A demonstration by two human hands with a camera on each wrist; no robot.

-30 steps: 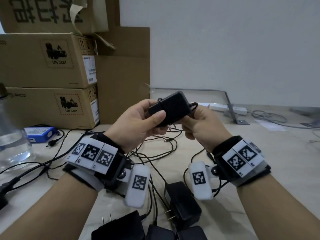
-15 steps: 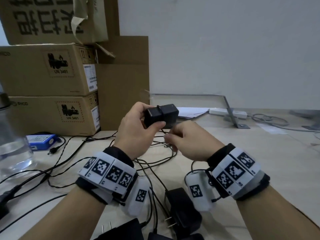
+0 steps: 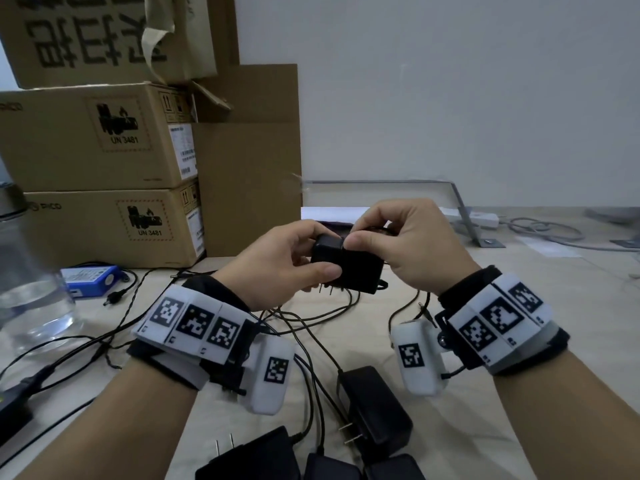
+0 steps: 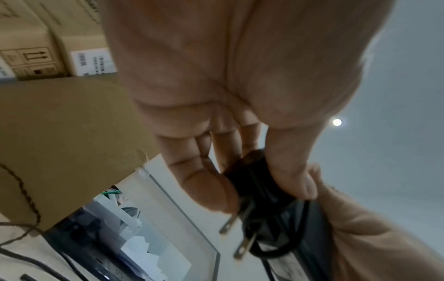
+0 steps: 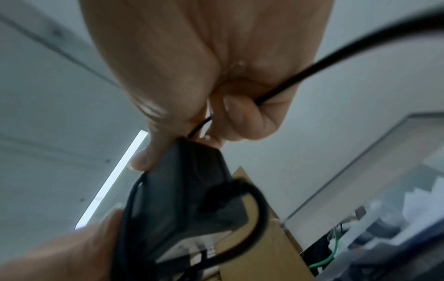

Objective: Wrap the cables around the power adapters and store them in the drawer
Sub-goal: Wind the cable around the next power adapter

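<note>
Above the desk (image 3: pixel 485 278) our left hand (image 3: pixel 277 268) grips the adapter (image 3: pixel 349 268) (prongs down); our right hand (image 3: pixel 408 247) pinches its cable (image 5: pixel 312 64).

The desk (image 3: pixel 519 341) is seen from above and forward by the head view. Each wrist view is aimed up along its palm, very near; the black adapter (image 3: pixel 349 268) (image 4: pixel 259 182) (image 5: pixel 192 186) is shared by all three
</note>
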